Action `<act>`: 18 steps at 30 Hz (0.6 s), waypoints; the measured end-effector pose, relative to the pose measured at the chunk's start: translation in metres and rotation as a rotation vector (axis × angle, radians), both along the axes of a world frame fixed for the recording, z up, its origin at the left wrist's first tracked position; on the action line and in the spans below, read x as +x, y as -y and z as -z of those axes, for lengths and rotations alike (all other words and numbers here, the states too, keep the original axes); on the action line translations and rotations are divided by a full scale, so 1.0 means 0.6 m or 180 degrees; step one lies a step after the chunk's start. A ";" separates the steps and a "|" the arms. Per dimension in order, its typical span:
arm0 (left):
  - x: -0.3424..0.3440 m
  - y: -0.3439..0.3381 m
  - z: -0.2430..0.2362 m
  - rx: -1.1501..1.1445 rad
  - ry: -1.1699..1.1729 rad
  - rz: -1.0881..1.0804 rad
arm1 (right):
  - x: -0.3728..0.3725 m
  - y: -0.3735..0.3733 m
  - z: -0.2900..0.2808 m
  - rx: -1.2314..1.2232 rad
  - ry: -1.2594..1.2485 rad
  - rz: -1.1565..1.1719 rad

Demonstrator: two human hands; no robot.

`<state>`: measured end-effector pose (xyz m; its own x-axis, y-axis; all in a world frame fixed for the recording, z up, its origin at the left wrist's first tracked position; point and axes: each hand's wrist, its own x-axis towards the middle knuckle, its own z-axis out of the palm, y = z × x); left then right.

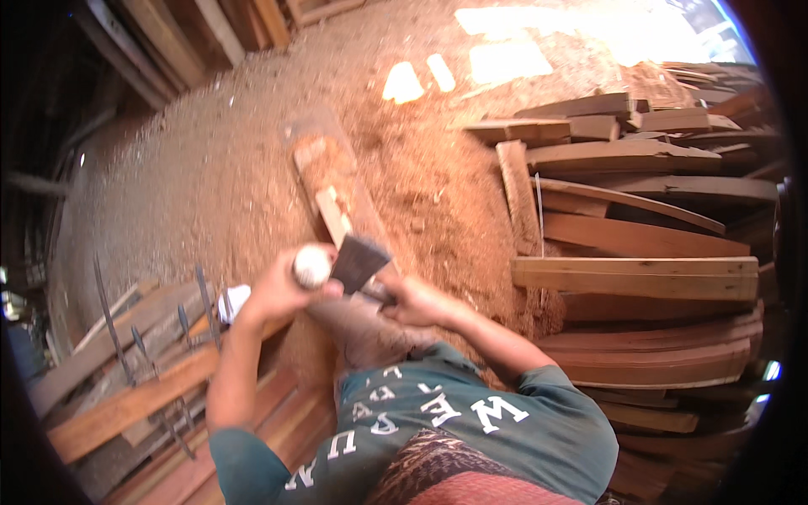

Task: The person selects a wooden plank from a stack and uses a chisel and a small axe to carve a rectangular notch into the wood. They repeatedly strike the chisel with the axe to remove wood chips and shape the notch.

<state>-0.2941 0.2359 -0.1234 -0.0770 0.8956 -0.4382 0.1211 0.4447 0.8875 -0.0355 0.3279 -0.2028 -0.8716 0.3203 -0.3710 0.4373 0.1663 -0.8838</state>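
My left hand (278, 284) is closed around a pale, round-ended piece (312, 266) whose end points up at me; the rest of it is hidden by the hand. Close beside it, my right hand (417, 302) grips a tool with a broad, dark, flat metal blade (360, 264). Its blade lies between my two hands, next to the left fingers; I cannot tell how the handle joins it. Beyond my hands, a light wooden strip (332, 215) rests on a long plank (341, 139) strewn with shavings. The plank runs away from my body.
Curved and straight timber pieces (635, 278) are stacked high on the right. At the lower left stand clamps (202, 299) and long boards (143, 421). More boards (164, 38) lean at the far left. Sawdust and shavings (438, 202) cover the ground, with bright sunlit patches.
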 end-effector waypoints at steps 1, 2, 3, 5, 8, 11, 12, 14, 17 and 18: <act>0.008 0.022 -0.010 -0.0036 -0.0090 -0.0122 | -0.006 0.005 0.003 0.0094 0.0018 -0.0341; 0.007 0.044 -0.015 -0.0032 -0.0108 -0.0049 | -0.012 0.015 -0.005 0.0040 -0.0155 -0.0461; 0.006 0.069 -0.014 -0.0052 -0.0113 0.0020 | -0.016 0.029 -0.008 -0.0033 -0.0310 -0.0591; 0.009 0.152 0.014 -0.0213 -0.0338 -0.0293 | -0.031 0.063 0.013 -0.0045 -0.0629 -0.1104; 0.030 0.227 0.035 -0.0064 -0.0436 -0.0551 | -0.028 0.100 0.005 -0.0019 -0.0593 -0.1486; 0.067 0.296 0.024 -0.0112 -0.0232 -0.0989 | -0.036 0.118 -0.010 -0.0206 -0.0365 -0.1588; 0.071 0.336 0.043 -0.0177 -0.0169 -0.1185 | -0.043 0.119 0.022 -0.0488 -0.0504 -0.1392; 0.091 0.391 0.050 -0.0010 0.0007 -0.1644 | -0.057 0.105 0.071 -0.0579 -0.0271 -0.0688; 0.104 0.476 0.060 0.0180 0.0143 -0.2195 | -0.069 0.084 0.166 0.0645 0.0741 0.0531; 0.112 0.498 0.063 0.0254 0.0226 -0.2364 | -0.066 0.084 0.217 0.0802 0.1021 0.0697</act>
